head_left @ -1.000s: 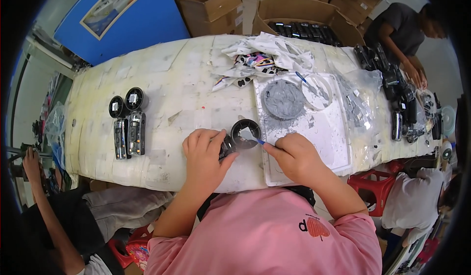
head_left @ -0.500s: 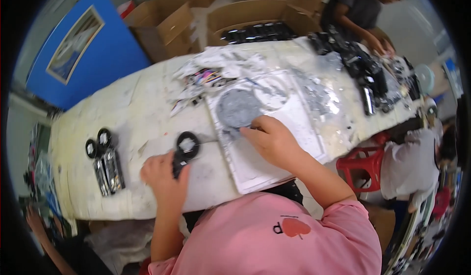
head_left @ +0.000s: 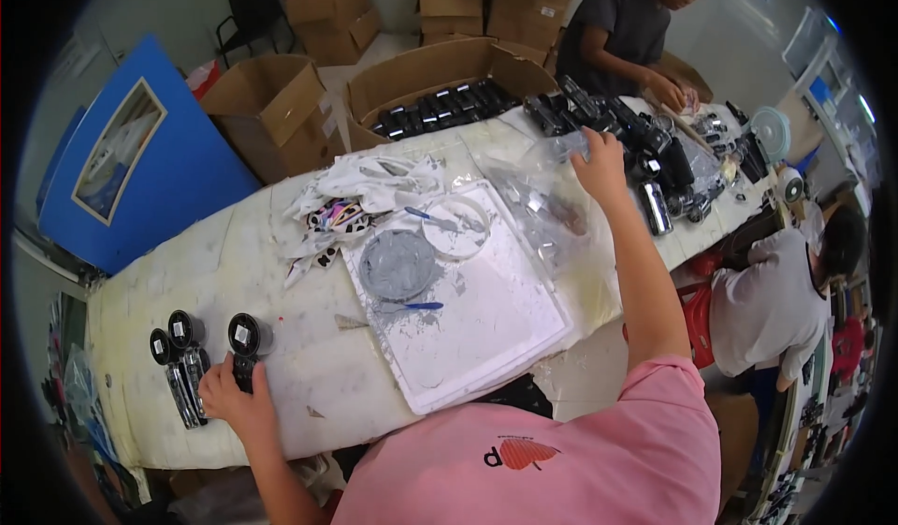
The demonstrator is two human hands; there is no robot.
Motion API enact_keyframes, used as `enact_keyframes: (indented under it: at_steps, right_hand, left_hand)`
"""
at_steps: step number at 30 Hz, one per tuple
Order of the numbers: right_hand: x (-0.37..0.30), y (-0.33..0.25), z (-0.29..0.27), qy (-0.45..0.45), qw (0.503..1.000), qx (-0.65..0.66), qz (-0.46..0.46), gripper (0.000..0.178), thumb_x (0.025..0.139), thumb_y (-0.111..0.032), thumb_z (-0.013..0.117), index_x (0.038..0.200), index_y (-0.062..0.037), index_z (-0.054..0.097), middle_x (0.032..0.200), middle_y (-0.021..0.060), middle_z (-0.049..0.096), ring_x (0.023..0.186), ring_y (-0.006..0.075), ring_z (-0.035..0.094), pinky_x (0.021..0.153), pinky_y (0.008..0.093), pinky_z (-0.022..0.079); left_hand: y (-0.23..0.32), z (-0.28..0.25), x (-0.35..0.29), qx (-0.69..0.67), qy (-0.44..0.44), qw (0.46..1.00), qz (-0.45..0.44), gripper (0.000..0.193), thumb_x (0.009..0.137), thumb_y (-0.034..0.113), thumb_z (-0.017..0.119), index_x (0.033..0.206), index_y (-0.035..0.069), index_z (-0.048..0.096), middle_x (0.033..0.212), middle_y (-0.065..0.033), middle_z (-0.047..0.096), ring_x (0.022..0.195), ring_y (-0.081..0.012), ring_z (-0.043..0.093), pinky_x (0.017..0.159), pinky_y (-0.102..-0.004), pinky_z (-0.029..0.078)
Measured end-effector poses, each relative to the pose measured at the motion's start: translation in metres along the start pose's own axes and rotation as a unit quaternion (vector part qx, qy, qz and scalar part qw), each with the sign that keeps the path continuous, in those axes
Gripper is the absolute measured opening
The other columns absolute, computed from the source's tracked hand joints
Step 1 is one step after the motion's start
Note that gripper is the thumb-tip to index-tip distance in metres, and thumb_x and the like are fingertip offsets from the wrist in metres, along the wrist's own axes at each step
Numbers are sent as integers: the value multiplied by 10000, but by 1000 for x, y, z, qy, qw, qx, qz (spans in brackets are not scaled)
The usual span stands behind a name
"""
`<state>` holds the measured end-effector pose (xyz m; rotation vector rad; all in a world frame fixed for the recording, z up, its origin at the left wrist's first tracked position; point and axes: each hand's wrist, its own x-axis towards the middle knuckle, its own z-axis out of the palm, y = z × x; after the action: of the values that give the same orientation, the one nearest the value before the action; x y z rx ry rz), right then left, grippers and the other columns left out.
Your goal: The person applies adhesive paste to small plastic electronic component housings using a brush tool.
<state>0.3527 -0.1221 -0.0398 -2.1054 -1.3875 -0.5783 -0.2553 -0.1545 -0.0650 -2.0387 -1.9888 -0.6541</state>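
Black gadget (head_left: 248,336): chunky round head, pale square label inside its dark face, head end pointing away from the wearer, handle mostly hidden under the left hand (head_left: 238,399)
Its spot: left part of the table (head_left: 206,263)
Pile of black units (head_left: 608,132): kinda glossy, heaped every which way, toward the far right, just beyond the right hand (head_left: 603,162)

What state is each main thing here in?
Round grey tub: uncovered, holding paste.
Blue-handled tool: lying on white rectangular tray.
Second blue-handled tool: on white round lid.
Black round-headed device: handle gripped by left hand.
Right hand: fingers parted, at clear plastic bag.
Large brown cardboard box: open, holding black devices.
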Motion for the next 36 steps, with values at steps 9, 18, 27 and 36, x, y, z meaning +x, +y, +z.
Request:
enact_keyframes:
  at_steps: [9,18,27,36]
  right_hand:
    - [80,26,20,-34,999,-16,14,479,781,-168,630,1239,-46,561,1157,131,615,1081,335,545,935,463,408]
    - [87,63,54,-77,957,-280,-8,444,849,-159,551,1286,-89,508,929,112,696,900,270,662,788,428,452]
    - [31,-60,-68,-34,967,129,-217,550,689,12,626,1232,-53,570,973,166,640,954,337,588,842,430,422]
    - [-112,-230,-117,-422,540,517,-513,375,874,-210,591,1171,18,575,1034,177,578,969,329,549,875,459,424]
  left_hand:
    - [-12,12,-1,51,28,997,-52,497,803,318,698,1204,50,574,1168,-123,536,1187,-334,408,991,-515,250]
    - [-26,9,7,133,84,984,-77,460,839,331,653,1212,82,550,1199,-116,524,1203,-352,399,1006,-530,251]
    - [33,-26,9,-194,103,973,71,338,819,37,632,1149,1,565,1192,-180,525,1083,-359,482,942,-431,367]
    - [145,-31,-17,-750,-545,364,-89,1003,803,711,547,1466,19,252,1303,-133,479,1168,-240,499,1011,-348,390]
